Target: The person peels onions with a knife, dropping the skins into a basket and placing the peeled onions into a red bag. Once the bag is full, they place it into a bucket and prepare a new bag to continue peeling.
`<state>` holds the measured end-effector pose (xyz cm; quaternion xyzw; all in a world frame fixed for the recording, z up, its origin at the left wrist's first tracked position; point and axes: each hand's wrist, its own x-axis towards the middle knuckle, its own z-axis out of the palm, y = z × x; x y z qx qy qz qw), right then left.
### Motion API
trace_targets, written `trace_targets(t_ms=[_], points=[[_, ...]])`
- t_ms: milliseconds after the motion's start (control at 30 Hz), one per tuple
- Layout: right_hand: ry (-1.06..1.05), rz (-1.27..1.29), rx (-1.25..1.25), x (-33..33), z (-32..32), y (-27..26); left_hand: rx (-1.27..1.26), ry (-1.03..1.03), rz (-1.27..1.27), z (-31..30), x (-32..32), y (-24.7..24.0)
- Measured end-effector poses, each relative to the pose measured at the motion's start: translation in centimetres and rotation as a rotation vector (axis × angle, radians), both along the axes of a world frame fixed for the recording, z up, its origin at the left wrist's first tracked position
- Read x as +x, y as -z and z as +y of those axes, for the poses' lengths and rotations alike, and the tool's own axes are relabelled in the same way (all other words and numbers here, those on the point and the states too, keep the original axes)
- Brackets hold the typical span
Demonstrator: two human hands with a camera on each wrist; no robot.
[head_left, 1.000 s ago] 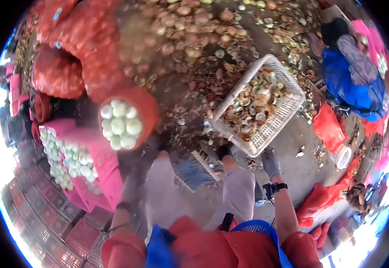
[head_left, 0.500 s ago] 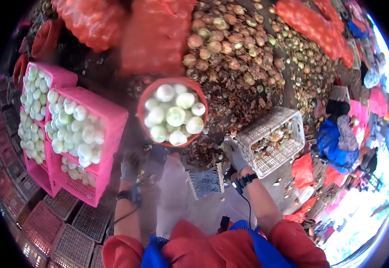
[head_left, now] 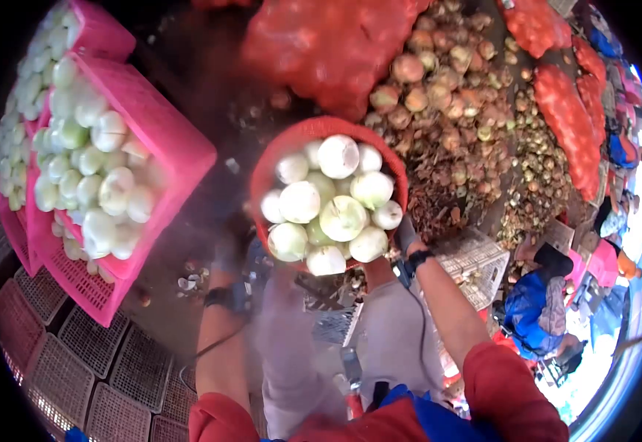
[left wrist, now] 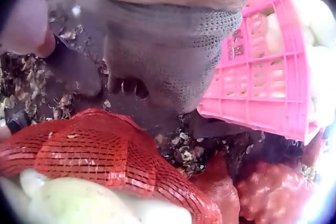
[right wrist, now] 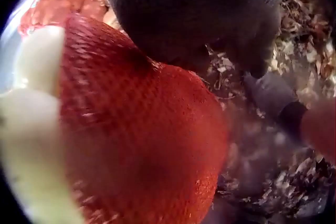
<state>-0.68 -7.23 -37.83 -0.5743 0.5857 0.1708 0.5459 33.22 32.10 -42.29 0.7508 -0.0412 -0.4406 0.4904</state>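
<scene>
A red mesh bag (head_left: 291,136), its top spread wide, holds peeled white onions (head_left: 341,218) right in front of me. At its right edge my gloved right hand (head_left: 408,241) grips the mesh. The right wrist view shows the red netting (right wrist: 152,119) creased up toward that grey-gloved hand (right wrist: 194,14), whose fingertips are hidden. My left hand (head_left: 229,254), blurred, hangs left of the bag. From the left wrist, the gloved hand (left wrist: 163,56) appears above the bag's rim (left wrist: 94,121), apart from it, its fingers loosely bent and holding nothing visible.
Pink crates (head_left: 177,169) of peeled onions stand at left, above several plastic crates (head_left: 92,346). Full red mesh sacks (head_left: 328,44) lie ahead, beside a heap of unpeeled onions (head_left: 439,81). A white basket (head_left: 475,258) sits at right, with other people (head_left: 531,306) beyond.
The view has swung left and closer to the bag of onions. My right hand has moved from beside the white basket to the bag's edge; the left hand has come near its other side.
</scene>
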Motion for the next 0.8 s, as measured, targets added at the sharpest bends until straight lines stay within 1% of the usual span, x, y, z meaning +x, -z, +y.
trace_targets(t_ms=[100,200,300,467,600,800], points=[[-0.102,0.097,-0.002,-1.3,-0.7,4.2,-0.014,-0.229,0.213,-0.6,-1.6,1.7],[-0.148,0.126,0.004,-2.3,-0.9,6.8,-0.036,-0.349,0.325,-1.1,-3.2,2.6],[-0.154,0.144,0.014,-3.1,-0.1,7.1,-0.037,-0.42,0.418,-0.4,-4.8,2.0],[-0.164,0.165,0.029,-3.6,1.3,5.2,-0.041,-0.496,0.515,1.5,-5.0,-0.3],[-0.145,0.159,0.062,-4.9,2.7,2.8,-0.065,-0.525,0.577,1.8,-5.2,-2.0],[-0.087,0.029,0.184,-4.9,5.3,-4.5,-0.174,-0.591,0.701,0.0,-7.0,-4.7]])
